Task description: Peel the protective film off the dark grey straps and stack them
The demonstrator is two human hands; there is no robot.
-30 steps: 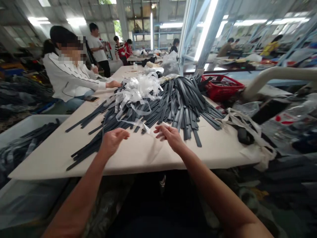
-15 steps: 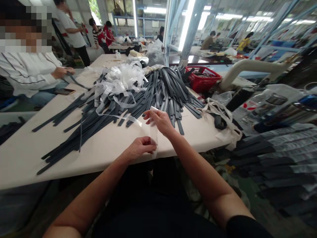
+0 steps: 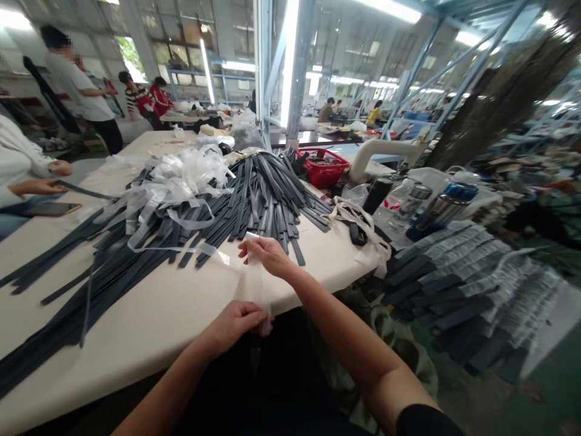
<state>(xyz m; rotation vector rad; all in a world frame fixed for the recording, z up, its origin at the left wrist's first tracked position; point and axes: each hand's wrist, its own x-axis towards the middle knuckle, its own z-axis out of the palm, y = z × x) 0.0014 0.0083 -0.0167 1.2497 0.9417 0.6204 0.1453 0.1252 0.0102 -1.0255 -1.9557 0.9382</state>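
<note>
A clear plastic strip (image 3: 255, 284) is stretched between my two hands over the front edge of the table. My right hand (image 3: 270, 255) pinches its upper end, where a whitish end sticks out past the fingers. Lower down, by the table edge, my left hand (image 3: 236, 326) is closed on the strip's near part. A heap of dark grey flat strips (image 3: 267, 194) lies fanned out beyond my hands. On top of it rests a tangle of clear plastic ribbon (image 3: 188, 172), from which one length trails towards my right hand.
The pale tabletop (image 3: 181, 321) reaches far back. A red basket (image 3: 323, 168), a pale cloth tie (image 3: 363, 224) and a blue-lidded bottle (image 3: 447, 209) stand or lie rightward. Bundled grey strips (image 3: 454, 278) are at the far right. A co-worker's hand (image 3: 43, 186) holds a dark strip at left.
My view has swung to the right and up, so the scene sits further left and lower. My left hand has drawn slightly away from my right, both still holding the strip.
</note>
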